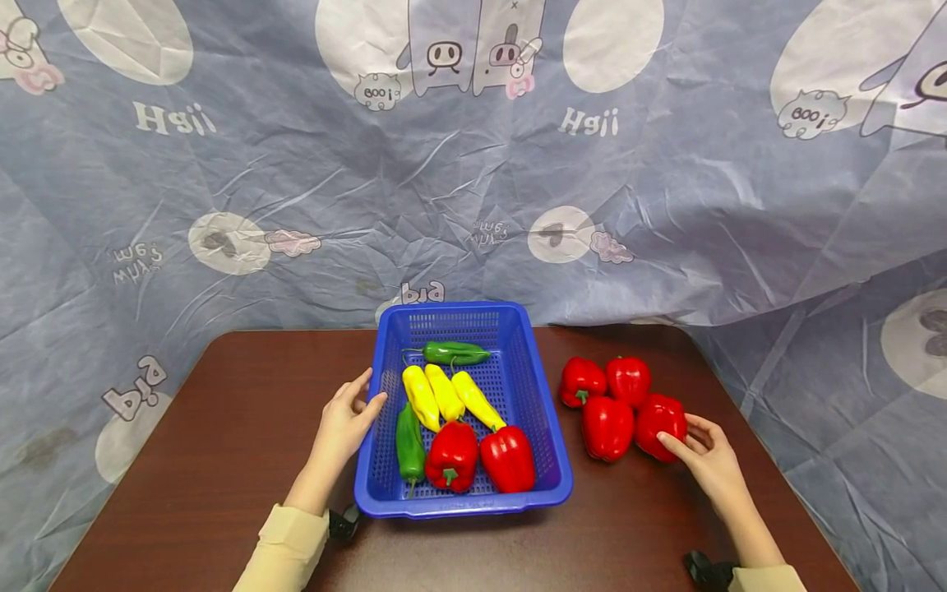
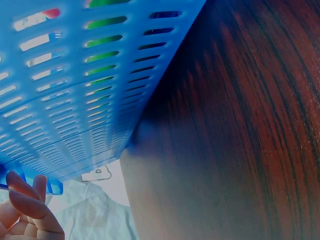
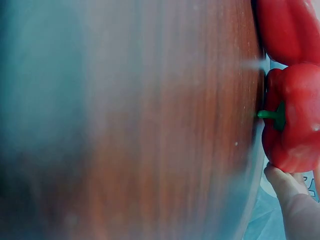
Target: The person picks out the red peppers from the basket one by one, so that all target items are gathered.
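In the head view, my left hand (image 1: 348, 419) is at the left rim of the blue plastic basket (image 1: 551, 427), pinching it between thumb and fingers. Inside lie two red bell peppers (image 1: 453, 457), three yellow peppers (image 1: 442, 393) and two long green peppers (image 1: 456, 353). To the right, my right hand (image 1: 710, 460) holds a red bell pepper (image 1: 661, 426), thumb on its near side and fingers round its right. That pepper sits beside other red bell peppers (image 1: 608, 427) on the table. The right wrist view shows its green stem (image 3: 272, 115).
The brown wooden table (image 1: 222, 444) carries everything. A grey-blue patterned cloth (image 1: 444, 181) hangs behind it and at the right side. Black wrist straps (image 1: 343, 523) are on both arms.
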A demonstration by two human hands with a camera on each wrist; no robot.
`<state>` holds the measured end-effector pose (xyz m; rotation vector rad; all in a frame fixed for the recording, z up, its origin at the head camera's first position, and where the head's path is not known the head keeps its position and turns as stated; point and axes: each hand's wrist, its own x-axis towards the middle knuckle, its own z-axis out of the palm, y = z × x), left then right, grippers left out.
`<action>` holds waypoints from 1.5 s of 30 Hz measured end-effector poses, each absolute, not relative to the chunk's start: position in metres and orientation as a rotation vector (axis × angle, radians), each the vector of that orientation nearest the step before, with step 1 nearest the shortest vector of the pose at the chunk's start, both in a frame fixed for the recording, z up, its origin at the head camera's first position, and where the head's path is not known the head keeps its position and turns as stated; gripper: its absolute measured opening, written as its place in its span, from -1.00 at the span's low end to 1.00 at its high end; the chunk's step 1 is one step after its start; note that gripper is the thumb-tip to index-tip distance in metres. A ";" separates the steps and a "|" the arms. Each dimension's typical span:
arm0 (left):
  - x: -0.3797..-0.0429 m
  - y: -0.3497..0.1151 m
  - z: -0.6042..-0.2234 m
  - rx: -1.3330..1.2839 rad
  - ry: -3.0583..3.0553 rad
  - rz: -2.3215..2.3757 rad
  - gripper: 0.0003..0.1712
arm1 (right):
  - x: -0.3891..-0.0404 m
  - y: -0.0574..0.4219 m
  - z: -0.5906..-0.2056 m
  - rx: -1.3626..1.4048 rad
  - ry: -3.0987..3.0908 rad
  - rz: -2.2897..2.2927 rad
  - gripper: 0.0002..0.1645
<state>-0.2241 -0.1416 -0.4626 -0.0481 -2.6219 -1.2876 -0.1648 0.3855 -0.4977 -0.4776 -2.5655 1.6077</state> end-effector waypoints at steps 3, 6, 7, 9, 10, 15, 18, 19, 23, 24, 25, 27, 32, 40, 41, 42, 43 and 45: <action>-0.225 -0.142 -0.463 -0.048 -2.622 -1.290 -0.34 | -0.165 0.385 -0.497 -0.476 -2.580 1.605 0.00; -0.225 -0.142 -0.462 -0.047 -2.623 -1.295 -0.34 | -0.165 0.385 -0.496 -0.467 -2.607 1.593 0.03; -0.225 -0.142 -0.462 -0.047 -2.624 -1.297 -0.34 | -0.165 0.385 -0.495 -0.465 -2.616 1.586 0.04; -0.225 -0.142 -0.462 -0.048 -2.624 -1.300 -0.34 | -0.165 0.385 -0.495 -0.461 -2.630 1.576 0.06; -0.225 -0.143 -0.462 -0.049 -2.624 -1.301 -0.34 | -0.164 0.385 -0.495 -0.462 -2.638 1.576 0.07; -0.225 -0.143 -0.463 -0.057 -2.625 -1.298 -0.34 | -0.164 0.387 -0.495 -0.481 -2.673 1.573 0.11; -0.225 -0.143 -0.464 -0.062 -2.619 -1.301 -0.34 | -0.164 0.388 -0.496 -0.500 -2.685 1.566 0.11; -0.225 -0.143 -0.464 -0.064 -2.618 -1.301 -0.34 | -0.164 0.388 -0.497 -0.503 -2.685 1.565 0.11; -0.225 -0.143 -0.464 -0.072 -2.610 -1.301 -0.35 | -0.164 0.388 -0.496 -0.499 -2.674 1.534 0.08; -0.225 -0.143 -0.464 -0.073 -2.610 -1.300 -0.35 | -0.164 0.388 -0.496 -0.495 -2.669 1.524 0.07; -0.225 -0.143 -0.464 -0.074 -2.609 -1.299 -0.35 | -0.164 0.388 -0.494 -0.490 -2.652 1.523 0.06; -0.225 -0.143 -0.464 -0.075 -2.609 -1.298 -0.35 | -0.164 0.386 -0.490 -0.474 -2.605 1.527 0.04; -0.225 -0.144 -0.464 -0.078 -2.608 -1.297 -0.35 | -0.165 0.378 -0.473 -0.417 -2.431 1.567 -0.05; -0.226 -0.144 -0.465 -0.080 -2.603 -1.295 -0.35 | -0.169 0.359 -0.443 -0.355 -2.298 1.584 -0.13; -0.226 -0.144 -0.465 -0.079 -2.602 -1.297 -0.35 | -0.170 0.357 -0.439 -0.338 -2.279 1.612 -0.13; -0.226 -0.144 -0.465 -0.080 -2.602 -1.298 -0.35 | -0.170 0.354 -0.436 -0.318 -2.267 1.635 -0.13; -0.226 -0.144 -0.465 -0.081 -2.601 -1.299 -0.35 | -0.171 0.351 -0.432 -0.299 -2.255 1.656 -0.13; -0.226 -0.144 -0.465 -0.084 -2.599 -1.301 -0.35 | -0.172 0.345 -0.426 -0.255 -2.235 1.685 -0.14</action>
